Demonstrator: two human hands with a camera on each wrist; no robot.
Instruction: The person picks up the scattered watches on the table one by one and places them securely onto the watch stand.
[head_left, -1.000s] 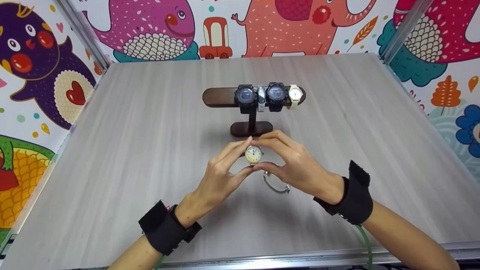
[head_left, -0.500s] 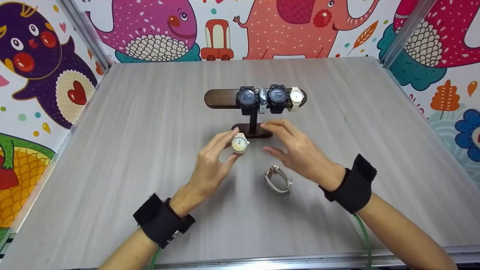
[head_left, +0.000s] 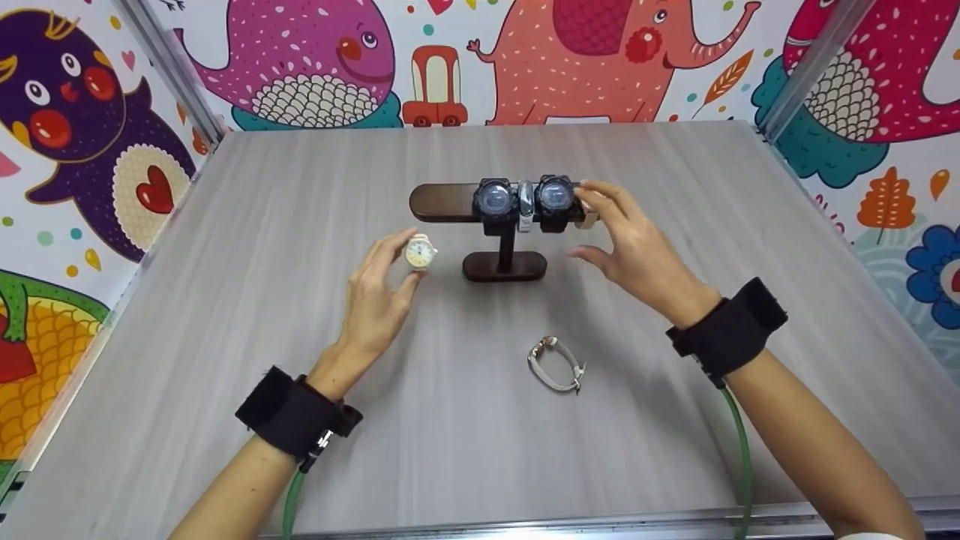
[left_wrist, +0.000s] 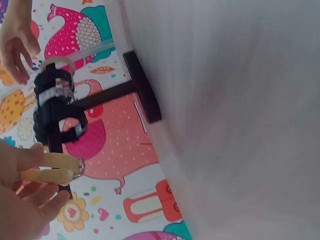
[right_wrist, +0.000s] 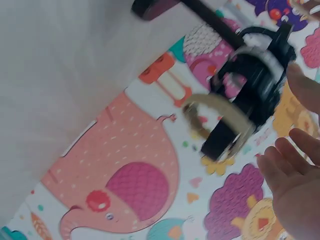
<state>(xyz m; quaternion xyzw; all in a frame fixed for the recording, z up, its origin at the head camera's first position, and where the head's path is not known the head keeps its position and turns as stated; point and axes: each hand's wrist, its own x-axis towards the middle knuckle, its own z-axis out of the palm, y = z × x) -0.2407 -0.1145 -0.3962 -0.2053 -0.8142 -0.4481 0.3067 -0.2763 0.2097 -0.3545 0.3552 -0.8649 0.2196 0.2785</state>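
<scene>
My left hand [head_left: 375, 300] pinches a cream-strapped watch [head_left: 420, 253] between thumb and fingers, its dial toward the head camera, left of a dark wooden watch stand [head_left: 442, 202]. In the left wrist view the looped strap and metal buckle [left_wrist: 81, 167] show. My right hand [head_left: 645, 255] is at the stand's right end, holding nothing, thumb apart from the fingers. It mostly hides a cream watch [right_wrist: 227, 115] on that end. Along the bar also sit a black digital watch [head_left: 495, 200], a slim silver watch [head_left: 526, 204] and another black watch [head_left: 556, 195].
A pale-strapped watch [head_left: 577, 375] lies on its side on the grey tabletop [head_left: 450, 420], in front of the stand. Walls with cartoon animals [head_left: 585, 75] close the back and sides. A metal rail [head_left: 525, 525] runs along the near edge.
The hands have parted. My left hand has carried the cream-strapped watch left and away from me; my right hand has let go of it and moved up to the stand's right end.
</scene>
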